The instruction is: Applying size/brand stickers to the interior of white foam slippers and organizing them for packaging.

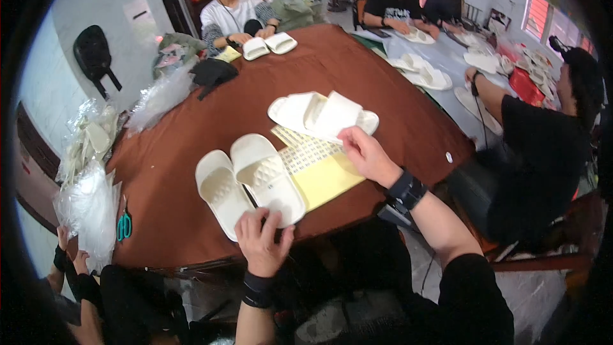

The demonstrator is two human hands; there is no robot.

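Two cream slide slippers (267, 172) lie side by side in front of me, toes pointing away. My left hand (263, 236) rests at their heel ends, fingers bent and apart. Farther right, a second pair of cream slippers (319, 115) lies sideways on the table. My right hand (369, 156) is at the near edge of that pair, thumb and forefinger pinched together. Whatever sits between those fingertips is too small to make out. Under and between the pairs lie yellow sticker sheets (329, 179) with rows of small printed labels.
The brown-covered table (172, 172) carries teal-handled scissors (124, 225) and clear plastic bags (92, 198) at its left edge. Across it, a co-worker handles white slippers (269, 45). More people sit around a second table (408, 48) with slippers at the right. A black cap (214, 73) lies far left.
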